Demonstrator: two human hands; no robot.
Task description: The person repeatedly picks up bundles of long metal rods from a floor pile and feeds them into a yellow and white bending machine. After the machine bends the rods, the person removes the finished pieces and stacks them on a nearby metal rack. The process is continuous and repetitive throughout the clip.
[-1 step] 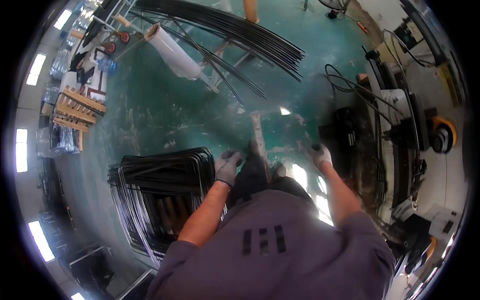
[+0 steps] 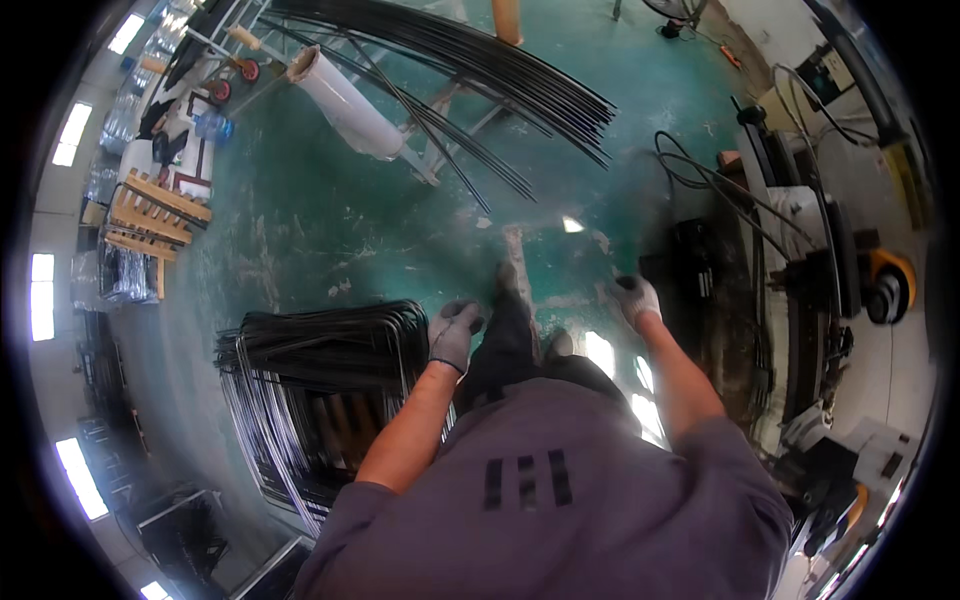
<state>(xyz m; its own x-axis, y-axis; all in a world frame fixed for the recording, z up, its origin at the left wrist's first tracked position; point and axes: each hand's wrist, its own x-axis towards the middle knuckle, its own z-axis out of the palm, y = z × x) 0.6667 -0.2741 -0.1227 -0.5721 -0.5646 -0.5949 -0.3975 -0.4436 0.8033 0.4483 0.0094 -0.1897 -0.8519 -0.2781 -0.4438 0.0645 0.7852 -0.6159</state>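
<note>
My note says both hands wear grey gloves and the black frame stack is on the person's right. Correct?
Not quite: the head view shows the black frame stack on the person's left, beside the left hand. The grey gloves are as you say.

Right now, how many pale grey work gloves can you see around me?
2. One pale grey work glove is on your left hand, beside the stacked black metal frames; the other is on your right hand, above the green floor. Others could be hidden.

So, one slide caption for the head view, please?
Gloved left hand beside stacked black frames, gloved right hand over floor.
</note>
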